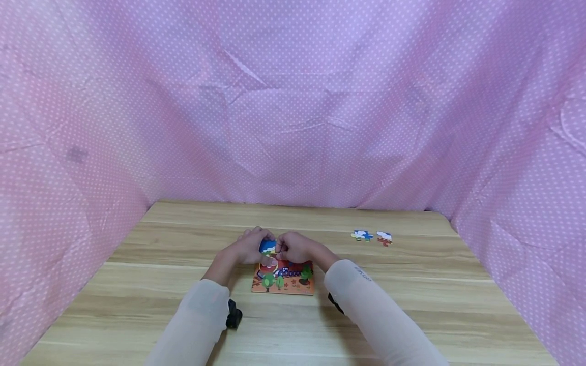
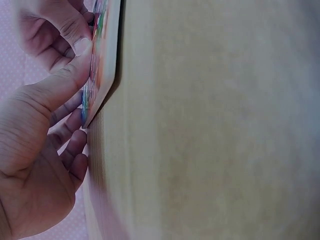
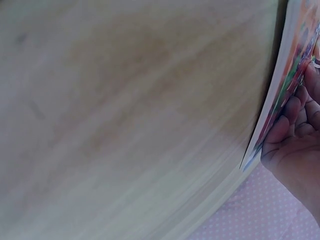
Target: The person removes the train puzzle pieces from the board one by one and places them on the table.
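Observation:
A colourful jigsaw puzzle (image 1: 293, 285) in a flat board lies on the wooden table, its picture showing green trees and a red-orange ground. My left hand (image 1: 250, 247) holds the puzzle at its far left corner, thumb across the picture and fingers at the board's edge; in the left wrist view this hand (image 2: 35, 150) shows from the palm side. Over the upper middle of the puzzle, the right hand (image 1: 296, 247) has curled fingers and pinches a small puzzle piece, mostly hidden. In the right wrist view, the right hand's (image 3: 295, 135) lower fingers rest against the picture.
Two loose puzzle pieces lie at the back right of the table (image 1: 412, 274): a blue and white one (image 1: 362, 235) and a white and red one (image 1: 384, 238). Pink dotted cloth (image 1: 293, 127) hangs behind the table and along both sides.

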Motion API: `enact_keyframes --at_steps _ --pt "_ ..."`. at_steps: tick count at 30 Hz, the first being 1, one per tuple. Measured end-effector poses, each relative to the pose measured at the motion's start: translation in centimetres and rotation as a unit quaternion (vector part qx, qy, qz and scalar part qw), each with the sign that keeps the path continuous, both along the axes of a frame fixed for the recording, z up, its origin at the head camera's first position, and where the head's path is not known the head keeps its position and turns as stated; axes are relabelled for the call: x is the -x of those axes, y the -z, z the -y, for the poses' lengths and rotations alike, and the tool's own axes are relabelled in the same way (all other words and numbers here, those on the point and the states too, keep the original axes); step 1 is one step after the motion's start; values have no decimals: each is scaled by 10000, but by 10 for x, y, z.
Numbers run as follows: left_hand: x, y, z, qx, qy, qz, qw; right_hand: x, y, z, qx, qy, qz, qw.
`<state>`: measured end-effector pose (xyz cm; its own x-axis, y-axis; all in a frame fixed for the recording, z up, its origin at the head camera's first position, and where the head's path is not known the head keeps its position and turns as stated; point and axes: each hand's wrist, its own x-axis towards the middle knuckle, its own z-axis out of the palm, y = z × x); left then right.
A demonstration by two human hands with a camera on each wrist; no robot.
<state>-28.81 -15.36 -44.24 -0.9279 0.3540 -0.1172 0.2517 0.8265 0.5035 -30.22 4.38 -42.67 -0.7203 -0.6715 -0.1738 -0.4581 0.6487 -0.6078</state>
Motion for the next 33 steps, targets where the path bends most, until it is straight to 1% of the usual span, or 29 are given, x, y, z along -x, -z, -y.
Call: enact_keyframes --at_steps 9,18,33 --pt "-1 -2 1 -61 15 9 10000 2 -1 1 -54 54 10 10000" --pt "-3 -3 1 -128 0 45 9999 3 1 0 -157 18 -5 9999" --pt "-3 -4 0 -2 24 13 10000 2 -2 0 -131 148 -10 9998"
